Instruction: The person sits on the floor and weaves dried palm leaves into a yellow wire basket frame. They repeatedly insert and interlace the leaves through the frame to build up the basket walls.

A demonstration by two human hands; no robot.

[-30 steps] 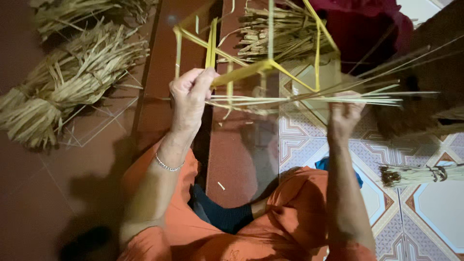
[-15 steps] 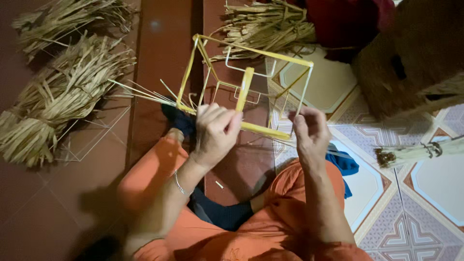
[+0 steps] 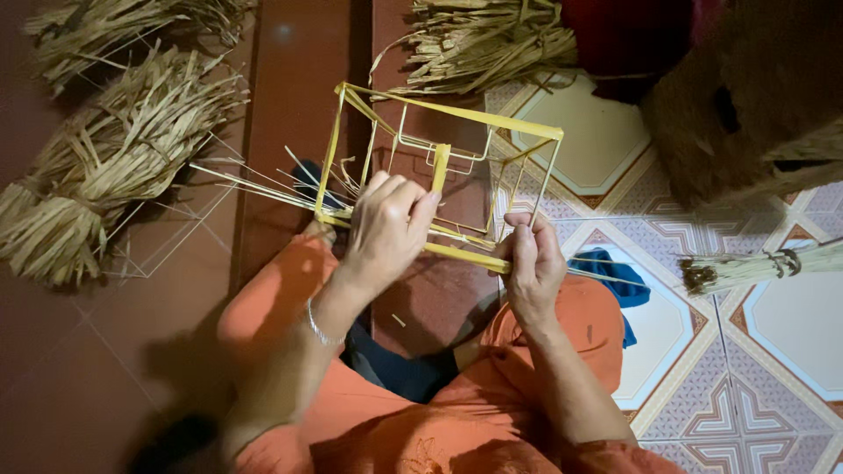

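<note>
left hand (image 3: 386, 230) grips frame (image 3: 439, 167) near edge, steadying it | right hand (image 3: 533, 263) pinches strip (image 3: 465, 256) at frame corner, holding it taut | straw bundles (image 3: 105, 167) left of frame

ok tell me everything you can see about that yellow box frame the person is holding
The yellow frame is an open, box-shaped skeleton of thin bars, seemingly wire wrapped in yellow strip; some inner bars look bare and pale. It is held tilted above the person's lap, over the red floor. The left hand grips its near lower edge, where loose thin straw strands fan out to the left. The right hand pinches the same edge at the right corner. A short yellow upright stands mid-frame.
</note>
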